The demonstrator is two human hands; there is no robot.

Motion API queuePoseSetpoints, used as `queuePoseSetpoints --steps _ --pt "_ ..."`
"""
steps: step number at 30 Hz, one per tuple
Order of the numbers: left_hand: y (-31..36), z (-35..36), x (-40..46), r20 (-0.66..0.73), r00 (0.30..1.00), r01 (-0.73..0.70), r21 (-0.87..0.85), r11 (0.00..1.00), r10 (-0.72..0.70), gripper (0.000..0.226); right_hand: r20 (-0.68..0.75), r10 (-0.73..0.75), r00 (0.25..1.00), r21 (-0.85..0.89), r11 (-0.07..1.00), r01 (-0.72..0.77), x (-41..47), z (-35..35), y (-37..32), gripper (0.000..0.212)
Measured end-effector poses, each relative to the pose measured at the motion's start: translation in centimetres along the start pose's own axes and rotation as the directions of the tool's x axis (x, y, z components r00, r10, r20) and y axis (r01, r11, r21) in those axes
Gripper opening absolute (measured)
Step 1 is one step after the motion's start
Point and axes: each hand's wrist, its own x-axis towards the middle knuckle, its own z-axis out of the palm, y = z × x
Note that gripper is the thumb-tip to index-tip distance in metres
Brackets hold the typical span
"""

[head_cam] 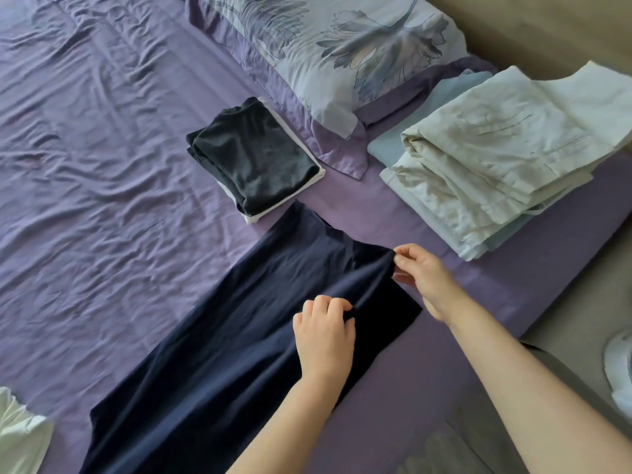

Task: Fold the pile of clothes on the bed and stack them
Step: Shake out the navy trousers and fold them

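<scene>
A navy blue garment [239, 336] lies spread out lengthwise on the purple bed sheet [102, 200]. My left hand [323, 333] pinches a fold of its cloth near the right edge. My right hand [422, 275] pinches the garment's upper right corner and lifts it slightly. Beyond the garment sits a small stack: a folded dark grey top [253, 155] on a folded white piece [318, 174]. To the right stands a stack of folded cream trousers [496, 155] on light blue cloth [441, 97].
A floral pillow [342, 53] lies at the head of the bed. An unfolded white garment [20, 436] shows at the lower left corner. The bed's right edge runs diagonally, with floor and a white shoe [620, 367] beyond it.
</scene>
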Motion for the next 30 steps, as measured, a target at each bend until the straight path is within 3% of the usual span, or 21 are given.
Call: queuePoseSetpoints --steps 5,9,13,16,18,20,24,26,30 --pt "-0.7 -0.1 0.6 0.135 0.991 0.007 -0.196 0.981 0.019 0.015 0.04 0.044 0.998 0.015 0.999 -0.044 -0.3 0.5 0.0 0.018" --pt "-1.8 -0.7 0.9 0.271 0.962 0.144 -0.396 0.907 -0.034 0.006 -0.119 -0.019 0.993 -0.053 0.999 0.013 -0.4 -0.8 0.0 0.014" --pt "-1.7 -0.5 1.6 0.451 0.893 0.199 -0.384 0.901 -0.005 0.017 -0.159 0.04 0.986 -0.14 0.988 -0.063 -1.0 -0.6 1.0 0.007" --pt "-2.0 0.2 2.9 0.396 0.918 0.11 -0.329 0.938 0.031 0.026 -0.213 0.16 0.964 -0.177 0.964 -0.199 -1.3 0.4 1.5 0.021" --pt "-2.8 0.3 4.5 0.321 0.947 0.087 -0.26 0.962 0.001 0.03 -0.258 0.105 0.96 -0.282 0.943 -0.179 -1.2 0.6 2.1 0.032" --pt "-4.1 -0.2 6.5 0.236 0.969 0.108 -0.163 0.981 -0.067 0.033 -0.304 0.047 0.952 -0.345 0.926 -0.156 -1.0 0.5 2.8 0.044" --pt "-7.1 -2.3 11.5 -0.002 0.977 0.212 0.065 0.975 -0.212 0.04 -0.353 0.079 0.932 -0.264 0.948 -0.181 -1.4 1.3 4.1 0.052" --pt "-8.4 -3.2 13.9 0.001 0.957 0.288 0.096 0.953 -0.289 0.042 -0.344 0.049 0.938 -0.32 0.933 -0.166 -1.8 1.8 4.6 0.061" --pt "-10.7 -4.1 16.0 0.146 0.909 0.373 0.137 0.918 -0.391 0.026 -0.364 -0.068 0.929 -0.34 0.938 -0.065 -3.1 1.5 5.3 0.055"
